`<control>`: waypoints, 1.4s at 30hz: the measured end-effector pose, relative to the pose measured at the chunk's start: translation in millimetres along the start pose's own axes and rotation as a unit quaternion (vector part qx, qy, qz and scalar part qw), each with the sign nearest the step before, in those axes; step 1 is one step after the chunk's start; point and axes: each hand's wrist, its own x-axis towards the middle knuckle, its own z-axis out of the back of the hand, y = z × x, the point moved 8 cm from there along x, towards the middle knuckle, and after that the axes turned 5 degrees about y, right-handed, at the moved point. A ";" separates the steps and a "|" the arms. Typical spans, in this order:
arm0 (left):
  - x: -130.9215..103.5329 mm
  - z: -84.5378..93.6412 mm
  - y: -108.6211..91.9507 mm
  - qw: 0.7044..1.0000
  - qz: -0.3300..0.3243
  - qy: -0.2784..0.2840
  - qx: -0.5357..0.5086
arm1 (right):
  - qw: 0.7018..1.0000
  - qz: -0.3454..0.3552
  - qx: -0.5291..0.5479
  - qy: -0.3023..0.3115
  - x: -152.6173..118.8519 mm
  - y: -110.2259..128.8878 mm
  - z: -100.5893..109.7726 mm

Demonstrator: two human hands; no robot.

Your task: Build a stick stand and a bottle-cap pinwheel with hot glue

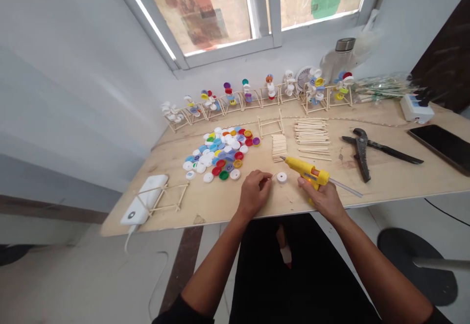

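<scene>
A yellow hot glue gun [307,170] is gripped in my right hand [326,200], its nozzle pointing left and a clear glue stick out of its back. Between my hands a white bottle cap [282,177] lies on the table with a small mark at its centre. My left hand [254,193] rests just left of that cap, fingers curled in a pinch around a short thin wooden stick [273,176], most of it hidden. Beyond are a pile of colourful bottle caps [216,153], a stack of short sticks [279,148] and a stack of longer sticks [312,135].
Several stick frames with cap wheels [246,94] line the back. A bare stick frame [270,124] stands before them. Pliers [362,150], a phone [442,145] and a power strip [416,108] are at right. Another frame [178,196] leans over a white device [147,199] at left.
</scene>
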 end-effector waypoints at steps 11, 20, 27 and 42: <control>-4.4 1.5 17.1 0.942 0.153 0.008 -0.299 | 0.980 0.072 -0.173 0.069 -21.8 10.5 -7.9; -5.1 4.4 11.5 0.915 0.170 0.014 -0.365 | 0.963 0.101 -0.236 0.084 -24.8 20.1 -15.8; -4.8 4.1 13.7 0.917 0.167 0.013 -0.361 | 0.955 0.106 -0.267 0.070 -24.8 22.6 -16.5; -3.1 2.7 15.6 0.928 0.157 0.030 -0.336 | 0.948 0.123 -0.290 0.044 -25.1 26.5 -15.4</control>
